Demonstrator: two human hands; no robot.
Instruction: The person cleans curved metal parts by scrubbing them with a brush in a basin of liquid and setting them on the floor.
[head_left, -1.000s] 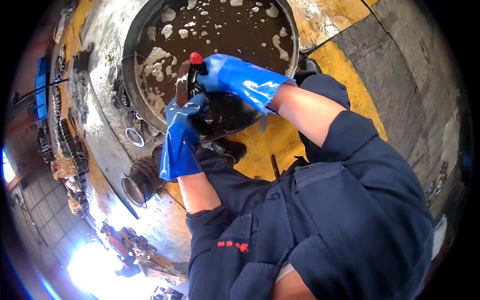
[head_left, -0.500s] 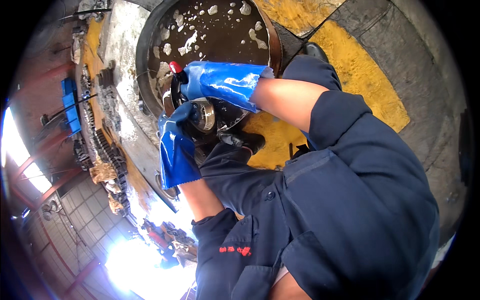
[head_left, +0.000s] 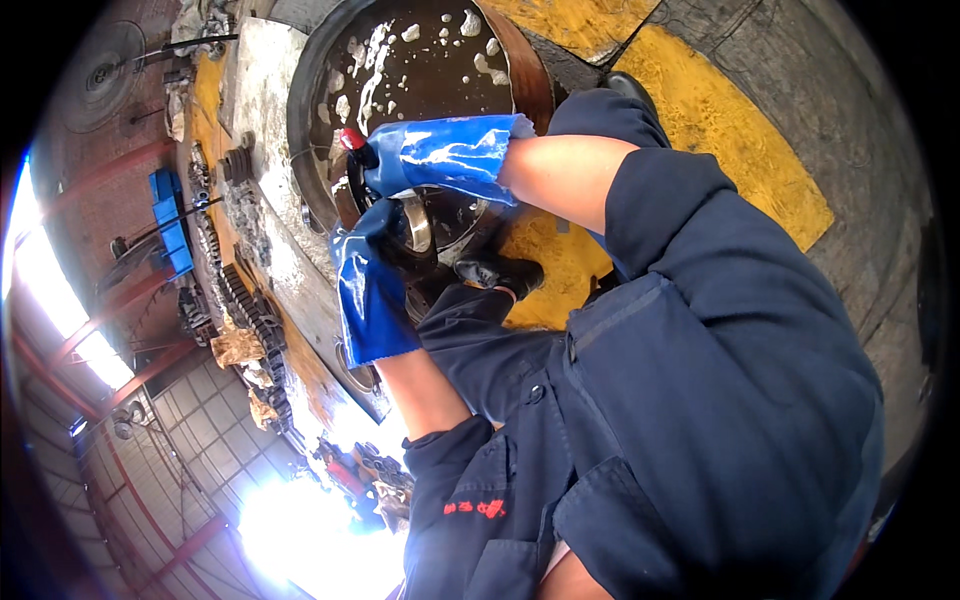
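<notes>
A large round tub (head_left: 527,68) holds brown liquid with patches of whitish foam. Over its near rim, my right hand (head_left: 415,158), in a long blue rubber glove, is closed around a dark tool with a red end (head_left: 352,139). The tool's working end is hidden. My left hand (head_left: 368,265), gloved the same way, grips a round metal part with a shiny ring-like inner face (head_left: 417,222). The two hands are close together, with the metal part just below my right glove. Most of my fingers are hidden by the gloves and the part.
Left of the tub runs a worn metal-topped bench (head_left: 262,75) with dark chain-like parts (head_left: 243,295) and a crumpled brown rag (head_left: 237,346) along it. A blue bin (head_left: 171,222) stands beyond. Yellow floor patches (head_left: 715,130) and my dark shoe (head_left: 500,271) are near the tub.
The whole view has shifted, so the bench and bin appear farther right. My left hand and the metal part have tilted slightly; both hands keep their hold. The foam has drifted.
</notes>
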